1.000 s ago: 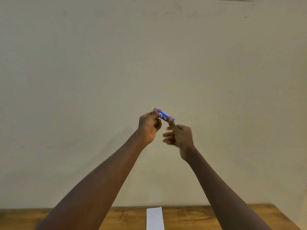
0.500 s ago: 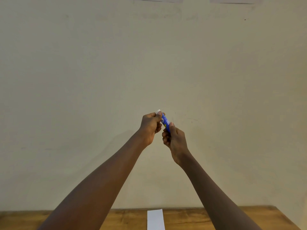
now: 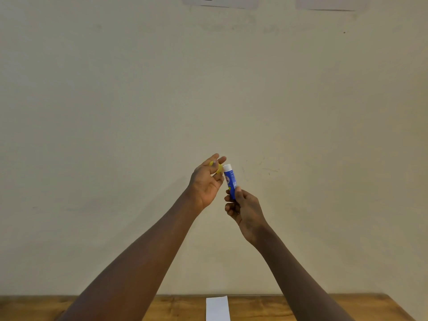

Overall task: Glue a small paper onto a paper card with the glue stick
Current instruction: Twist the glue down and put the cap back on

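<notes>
Both my hands are raised in front of the wall, well above the table. My right hand (image 3: pixel 243 209) grips the lower end of a blue glue stick (image 3: pixel 229 179), which stands nearly upright with its white top end bare. My left hand (image 3: pixel 205 181) is just left of the stick, fingers partly spread, pinching the yellow cap (image 3: pixel 217 167) between thumb and fingertips. The cap is off the stick and a little apart from it. A white strip of paper (image 3: pixel 217 308) lies on the wooden table at the bottom edge; its lower part is cut off by the frame.
The brown wooden table (image 3: pixel 301 306) shows only as a narrow band along the bottom, with its right corner in view. A plain beige wall (image 3: pixel 115 112) fills the rest. Two pale sheets (image 3: pixel 222 2) hang on the wall at the very top.
The glue stick has passed from my left hand's grip to my right hand and turned upright. My left hand has pulled the yellow cap off and opened out to the left.
</notes>
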A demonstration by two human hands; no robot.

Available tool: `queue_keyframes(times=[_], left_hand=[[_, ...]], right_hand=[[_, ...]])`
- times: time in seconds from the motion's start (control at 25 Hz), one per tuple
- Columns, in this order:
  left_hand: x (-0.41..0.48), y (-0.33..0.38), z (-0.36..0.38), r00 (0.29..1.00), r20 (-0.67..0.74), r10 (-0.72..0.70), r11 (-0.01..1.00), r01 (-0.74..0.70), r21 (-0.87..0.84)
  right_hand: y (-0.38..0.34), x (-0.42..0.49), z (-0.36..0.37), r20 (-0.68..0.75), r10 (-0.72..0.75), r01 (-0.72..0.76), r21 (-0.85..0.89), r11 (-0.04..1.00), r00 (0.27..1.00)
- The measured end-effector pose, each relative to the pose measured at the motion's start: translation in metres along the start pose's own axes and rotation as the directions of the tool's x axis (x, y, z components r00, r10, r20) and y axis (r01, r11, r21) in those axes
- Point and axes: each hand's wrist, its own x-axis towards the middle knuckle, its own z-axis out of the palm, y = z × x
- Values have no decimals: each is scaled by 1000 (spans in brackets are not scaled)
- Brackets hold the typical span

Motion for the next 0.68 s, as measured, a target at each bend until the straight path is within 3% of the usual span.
queue_keyframes(times=[0.16,0.32,0.48,0.68], left_hand=[[1,1,0,998,16,57,998,-56,-21],[0,4,-2,993,101,53,968,-76,238],[0,6,-1,981,164,108,855,-176,487],[0,0,-4,977,170,131,826,-202,527]], right_hand=[[-2,3,4,-25,-102,95,-190,977,994],[1,2,0,-62,-154,132,-271,953,986],[0,3,-2,-109,-215,166,-344,924,971],[3,2,8,-186,-203,139,-310,941,961]])
